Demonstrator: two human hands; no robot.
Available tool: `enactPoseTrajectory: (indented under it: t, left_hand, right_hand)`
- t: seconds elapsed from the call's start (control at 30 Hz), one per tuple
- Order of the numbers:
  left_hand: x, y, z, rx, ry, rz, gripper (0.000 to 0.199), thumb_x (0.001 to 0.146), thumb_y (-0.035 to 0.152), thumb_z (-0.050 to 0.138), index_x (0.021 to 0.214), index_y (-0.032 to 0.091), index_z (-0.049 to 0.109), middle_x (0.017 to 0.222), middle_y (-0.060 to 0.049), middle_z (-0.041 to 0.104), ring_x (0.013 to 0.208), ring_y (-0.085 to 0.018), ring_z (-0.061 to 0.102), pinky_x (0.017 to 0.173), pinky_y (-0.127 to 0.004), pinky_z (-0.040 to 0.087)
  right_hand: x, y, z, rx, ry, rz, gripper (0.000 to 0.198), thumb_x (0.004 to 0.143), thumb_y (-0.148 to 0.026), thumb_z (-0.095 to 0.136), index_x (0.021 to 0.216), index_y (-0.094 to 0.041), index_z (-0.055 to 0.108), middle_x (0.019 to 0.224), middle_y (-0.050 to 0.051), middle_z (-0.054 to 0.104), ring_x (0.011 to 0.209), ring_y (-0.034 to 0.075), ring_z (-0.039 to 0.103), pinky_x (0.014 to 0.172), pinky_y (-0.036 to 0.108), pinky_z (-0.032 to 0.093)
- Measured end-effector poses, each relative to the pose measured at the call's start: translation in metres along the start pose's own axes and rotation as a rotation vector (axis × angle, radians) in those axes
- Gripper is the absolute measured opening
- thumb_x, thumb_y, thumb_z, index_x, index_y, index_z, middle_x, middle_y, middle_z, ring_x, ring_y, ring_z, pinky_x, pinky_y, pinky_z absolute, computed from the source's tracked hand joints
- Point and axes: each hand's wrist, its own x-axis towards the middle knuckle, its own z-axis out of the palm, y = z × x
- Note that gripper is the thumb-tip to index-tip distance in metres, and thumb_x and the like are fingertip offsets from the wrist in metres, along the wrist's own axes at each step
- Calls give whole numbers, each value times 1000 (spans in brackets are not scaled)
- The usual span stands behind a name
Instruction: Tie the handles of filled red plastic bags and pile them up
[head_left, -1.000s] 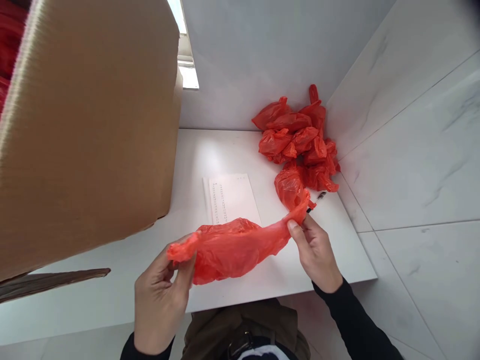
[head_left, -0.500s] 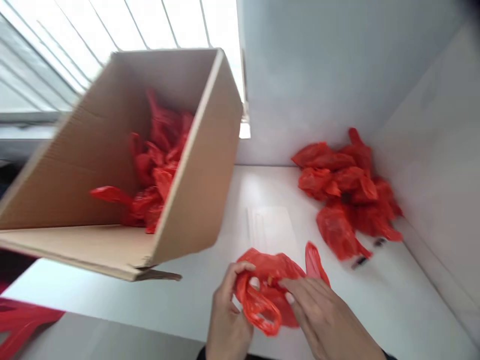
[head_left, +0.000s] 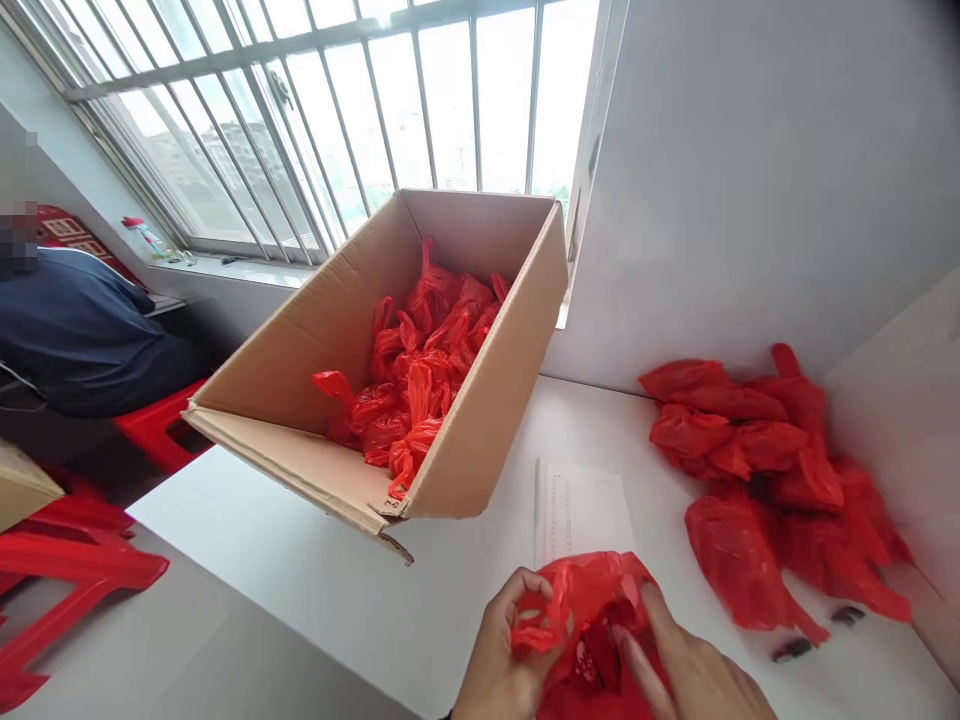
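Note:
A thin red plastic bag (head_left: 592, 570) is spread at its mouth between my two hands, close above the white table (head_left: 360, 590). My left hand (head_left: 506, 650) is closed on the bag's bunched handle, fingers curled round it. My right hand (head_left: 697, 665) grips the right rim, with the thumb inside the mouth. Within the bag lies a dark red item with white print (head_left: 586, 662); its kind cannot be made out. Behind the bag, a printed paper sheet (head_left: 592, 500) rests flat on the table.
A tilted cardboard box (head_left: 495, 410) stands at the table's left, holding several tied red bags (head_left: 427, 370). More red bags (head_left: 735, 440) are heaped by the right wall, near two small dark objects (head_left: 793, 650). A seated person (head_left: 82, 330) and red stools (head_left: 82, 570) are at left.
The view has shifted left and up, showing the window and a seated person. The bag's mouth is wider now, and my right thumb has moved inside it. My left hand still holds the handle.

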Motion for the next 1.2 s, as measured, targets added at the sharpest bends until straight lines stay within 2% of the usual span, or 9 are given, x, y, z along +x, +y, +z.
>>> enactPoseTrajectory:
  t: [0.07,0.13,0.27,0.43,0.57,0.73,0.87,1.07,1.2]
  left_hand:
    - [-2,4,3,-16,69,12,36,79,52,74,76,17,65,72,-5,68,72,-21,64,68,-30,50]
    - [-3,9,2,-87,149,-22,35,81,49,72,74,16,69,73,-7,70,79,-25,67,72,-32,53]
    - [0,14,-8,-211,233,-85,35,76,52,76,93,22,73,89,-4,73,93,-25,69,70,-28,56]
    - [4,10,-13,-184,231,-64,42,80,51,73,114,27,72,127,-4,66,119,-29,60,81,-30,60]
    - [1,5,-9,-68,197,31,48,84,47,71,130,35,63,144,-1,54,134,-33,48,98,-38,56]
    - [-2,-2,-11,12,159,65,53,87,44,68,137,37,56,148,1,51,141,-31,41,110,-40,46]
    - [-5,-5,-9,74,135,64,54,88,43,68,140,34,54,145,-1,54,136,-30,47,111,-38,44]
    - [-6,-1,-5,82,178,48,63,85,44,70,143,28,50,138,-6,61,127,-31,56,100,-35,52]
    - [-9,4,-1,86,171,45,59,84,44,71,139,28,55,141,-6,59,126,-31,56,101,-35,51]
  right_hand:
    - [2,-5,-10,52,38,-246,35,96,-25,42,129,-22,53,100,13,74,86,31,73,79,47,56]
    - [0,-17,-18,43,22,-373,37,93,-15,43,128,-20,53,112,13,71,98,30,70,90,48,53]
    - [0,-32,-36,-94,-176,-120,23,97,-17,42,115,-20,56,90,6,73,77,28,71,64,37,51]
    - [7,-26,-58,-244,-197,110,41,100,-23,41,139,-11,40,79,11,72,66,33,70,55,36,38]
    - [10,-25,-63,-275,-276,39,40,98,-13,41,138,-16,43,91,10,73,70,29,70,55,34,35]
    - [14,-22,-50,-274,-383,-24,28,90,-7,49,112,-20,60,77,6,71,66,28,69,51,32,33]
    - [19,-14,-45,-302,-407,17,22,91,-11,50,109,-17,61,79,9,72,68,30,70,51,33,35]
    - [15,-8,-54,-337,-392,47,13,95,-20,49,98,-16,61,83,10,72,71,29,69,54,34,33]
    - [12,-9,-53,-310,-416,-52,25,94,-20,48,117,-23,57,78,3,70,66,26,67,52,33,28]
